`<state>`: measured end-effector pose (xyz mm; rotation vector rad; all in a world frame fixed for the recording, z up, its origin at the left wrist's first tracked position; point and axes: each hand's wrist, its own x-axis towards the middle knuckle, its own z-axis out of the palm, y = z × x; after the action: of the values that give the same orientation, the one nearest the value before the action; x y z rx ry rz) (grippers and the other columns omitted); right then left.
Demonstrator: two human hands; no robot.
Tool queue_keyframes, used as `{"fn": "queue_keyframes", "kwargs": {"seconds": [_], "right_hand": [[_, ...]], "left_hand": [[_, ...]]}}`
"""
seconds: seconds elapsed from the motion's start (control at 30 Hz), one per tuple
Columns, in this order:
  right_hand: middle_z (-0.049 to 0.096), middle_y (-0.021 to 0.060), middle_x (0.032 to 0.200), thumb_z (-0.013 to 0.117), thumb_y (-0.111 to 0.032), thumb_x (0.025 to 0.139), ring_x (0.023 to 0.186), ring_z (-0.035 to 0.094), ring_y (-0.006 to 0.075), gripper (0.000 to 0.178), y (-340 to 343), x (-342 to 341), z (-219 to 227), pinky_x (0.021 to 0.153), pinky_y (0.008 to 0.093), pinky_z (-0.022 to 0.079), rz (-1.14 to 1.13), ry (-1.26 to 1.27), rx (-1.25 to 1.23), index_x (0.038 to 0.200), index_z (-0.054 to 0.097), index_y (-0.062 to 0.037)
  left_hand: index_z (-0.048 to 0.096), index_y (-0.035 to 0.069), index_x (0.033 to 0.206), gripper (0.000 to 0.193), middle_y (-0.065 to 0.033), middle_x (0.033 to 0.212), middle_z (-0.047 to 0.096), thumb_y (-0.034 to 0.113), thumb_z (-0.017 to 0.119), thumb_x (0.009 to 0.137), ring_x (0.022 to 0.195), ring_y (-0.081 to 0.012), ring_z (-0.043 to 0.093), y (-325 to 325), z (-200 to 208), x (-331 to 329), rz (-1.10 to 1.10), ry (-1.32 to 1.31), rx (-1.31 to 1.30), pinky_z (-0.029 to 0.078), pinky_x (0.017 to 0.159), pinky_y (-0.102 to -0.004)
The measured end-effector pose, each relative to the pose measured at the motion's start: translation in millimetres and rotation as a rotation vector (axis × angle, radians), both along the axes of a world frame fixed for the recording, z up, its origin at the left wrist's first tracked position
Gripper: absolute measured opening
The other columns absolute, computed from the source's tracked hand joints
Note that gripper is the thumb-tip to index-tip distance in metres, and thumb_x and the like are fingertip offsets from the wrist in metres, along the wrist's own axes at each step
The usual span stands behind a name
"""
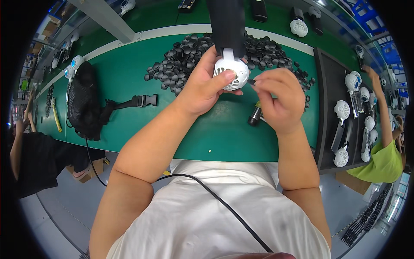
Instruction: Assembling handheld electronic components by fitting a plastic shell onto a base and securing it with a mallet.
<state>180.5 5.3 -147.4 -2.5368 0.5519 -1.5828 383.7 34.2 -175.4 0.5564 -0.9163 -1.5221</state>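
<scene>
My left hand (201, 88) is wrapped round a white ball-shaped head (241, 69) with slotted and latticed openings, its thumb pressed on the front. A white neck joins this head to a thick black handle (226, 26) pointing away from me. At the ball's right side, my right hand (282, 97) pinches a small black piece (252, 81) between thumb and fingers. The piece is close to the ball; whether they touch I cannot tell. Below that hand lies a short dark cylindrical tool (254, 118) with a yellowish end, partly hidden by the fingers.
Behind my hands spreads a heap of black pentagonal pieces (183, 60). A black mesh bag (84, 101) with a buckled strap (144, 100) lies left. At right, a dark tray (327, 149) holds several white-headed devices (342, 110). People sit on both sides. A cable crosses my lap.
</scene>
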Motion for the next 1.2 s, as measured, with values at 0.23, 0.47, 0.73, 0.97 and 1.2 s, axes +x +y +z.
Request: {"fn": "queue_keyframes", "kwargs": {"seconds": [0.23,0.47,0.73,0.97,1.2], "right_hand": [[0.068,0.0048,0.093,0.074,0.006,0.082,0.078,0.059,0.0146,0.018,8.2,-0.1,6.8,0.071,0.025,0.048,0.1,-0.137,0.743,0.096,0.072,-0.004],[0.065,0.0016,0.091,0.072,0.003,0.089,0.078,0.055,0.0094,0.016,6.9,2.0,2.7,0.07,0.0229,0.046,0.206,-0.294,1.175,0.103,0.068,-0.0027],[0.064,0.0029,0.089,0.072,-0.001,0.089,0.077,0.055,0.0114,0.018,9.0,4.3,5.3,0.071,0.0244,0.047,0.08,-0.121,1.097,0.105,0.065,-0.0035],[0.066,0.0079,0.092,0.079,-0.015,0.084,0.078,0.062,0.0242,0.029,49.6,-45.5,28.8,0.073,0.0344,0.05,-0.39,0.68,0.402,0.107,0.064,-0.0049],[0.065,0.0094,0.092,0.071,-0.016,0.089,0.077,0.061,0.028,0.021,88.9,-82.6,19.4,0.07,0.0368,0.05,-0.393,0.709,0.64,0.107,0.065,-0.0062]], "left_hand": [[0.037,0.005,0.155,0.07,-0.0168,0.129,0.061,0.003,0.069,0.093,0.101,-0.0218,0.067,1.6,-2.0,0.8,-0.013,-0.093,-0.033,0.062,0.074,-0.0291],[0.036,0.003,0.156,0.073,-0.018,0.127,0.06,0.001,0.07,0.091,0.097,-0.0204,0.064,4.0,-0.5,-3.9,0.027,-0.24,-0.015,0.06,0.074,-0.0279],[0.04,0.004,0.151,0.068,-0.0175,0.126,0.061,0.003,0.072,0.09,0.097,-0.0218,0.065,4.8,-3.2,-6.4,0.059,-0.312,-0.019,0.057,0.068,-0.0269],[0.046,0.007,0.142,0.057,-0.015,0.119,0.065,0.021,0.075,0.095,0.101,-0.0244,0.069,2.4,-5.9,2.1,-0.061,0.13,0.101,0.053,0.061,-0.0254],[0.048,0.01,0.143,0.056,-0.0151,0.117,0.067,0.05,0.058,0.106,0.098,-0.0232,0.07,-3.9,-8.0,0.9,-0.026,0.142,0.056,0.052,0.056,-0.0237]]}}
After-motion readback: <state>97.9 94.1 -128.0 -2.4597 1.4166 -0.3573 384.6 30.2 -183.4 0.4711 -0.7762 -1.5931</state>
